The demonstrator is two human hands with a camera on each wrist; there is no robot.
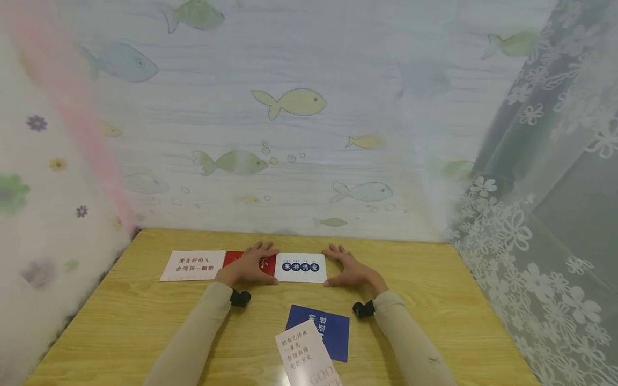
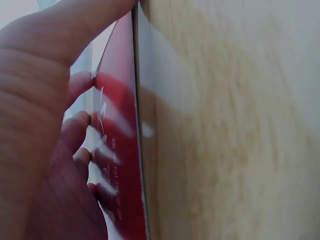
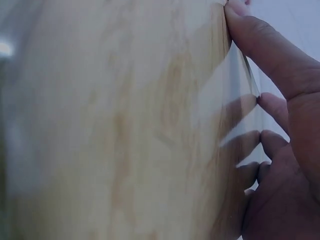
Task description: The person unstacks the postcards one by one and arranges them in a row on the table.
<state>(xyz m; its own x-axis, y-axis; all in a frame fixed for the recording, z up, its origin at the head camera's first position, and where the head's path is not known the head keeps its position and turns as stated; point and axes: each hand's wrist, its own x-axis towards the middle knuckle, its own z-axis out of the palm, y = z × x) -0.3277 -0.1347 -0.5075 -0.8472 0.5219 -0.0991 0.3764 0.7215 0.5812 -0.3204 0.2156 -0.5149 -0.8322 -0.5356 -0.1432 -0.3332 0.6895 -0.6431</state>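
Observation:
A white card [image 1: 300, 274] with blue round characters lies flat on the table, between my two hands. My left hand [image 1: 247, 266] spreads over a red card [image 1: 234, 258], its thumb and fingertips at the white card's left edge. In the left wrist view, the fingertips touch down around the glossy red card [image 2: 122, 170]. At the white card's right edge, my right hand [image 1: 354, 272] touches with thumb and fingertips spread apart. The right wrist view shows the fingers [image 3: 272, 142] meeting the surface. Left of the red card lies a pale card [image 1: 190, 272] with red writing.
Nearer to me, a pale pink card [image 1: 301, 348] overlaps a blue card [image 1: 340, 340], both tilted. The yellow wood-grain table [image 1: 111, 316] ends at a fish-patterned curtain [image 1: 289, 203] behind. Lace curtain [image 1: 512, 230] hangs along the right side.

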